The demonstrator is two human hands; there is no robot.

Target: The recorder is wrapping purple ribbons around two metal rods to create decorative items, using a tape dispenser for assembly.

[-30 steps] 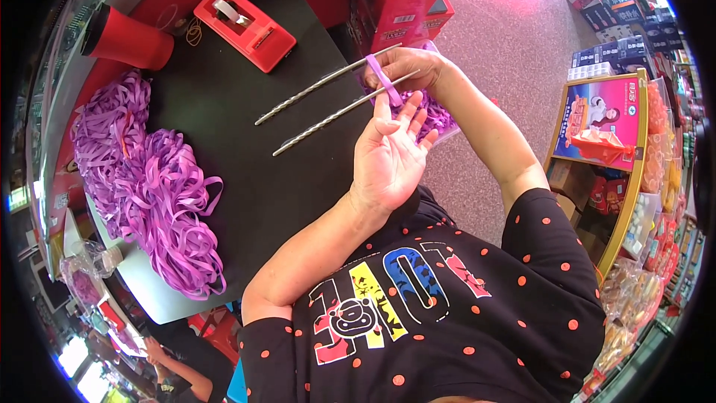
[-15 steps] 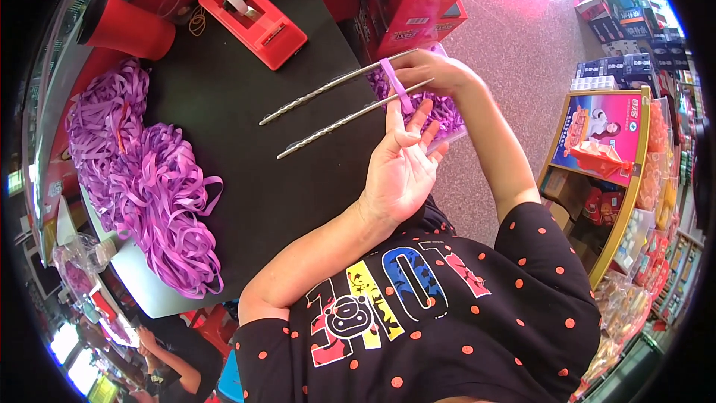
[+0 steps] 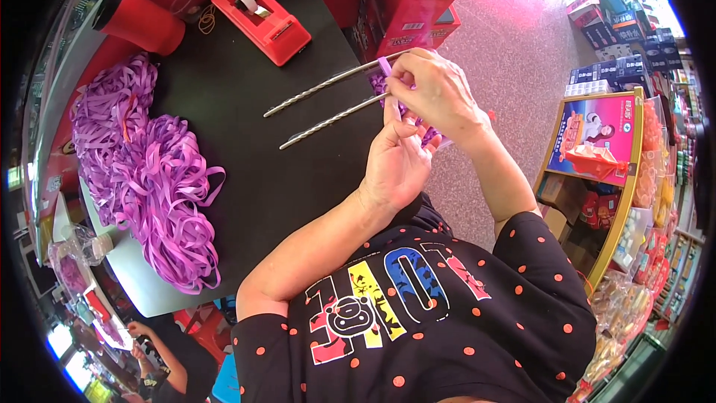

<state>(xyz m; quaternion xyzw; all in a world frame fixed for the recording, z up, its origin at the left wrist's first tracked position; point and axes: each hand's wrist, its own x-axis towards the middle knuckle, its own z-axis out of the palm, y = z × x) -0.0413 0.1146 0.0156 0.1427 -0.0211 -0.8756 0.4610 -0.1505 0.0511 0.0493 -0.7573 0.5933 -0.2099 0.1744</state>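
Purple ribbon seems pinched by the right hand, grip nearly closed.

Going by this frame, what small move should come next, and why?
Probably the right hand should ease the purple ribbon snug across the metal rods: its fingertips are close beside the strip, and the left hand is palm up just below.

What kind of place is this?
It's probably a small shop: there are stacked blue cartons, a gold-edged display cabinet with a poster, and clear plastic packets of goods.
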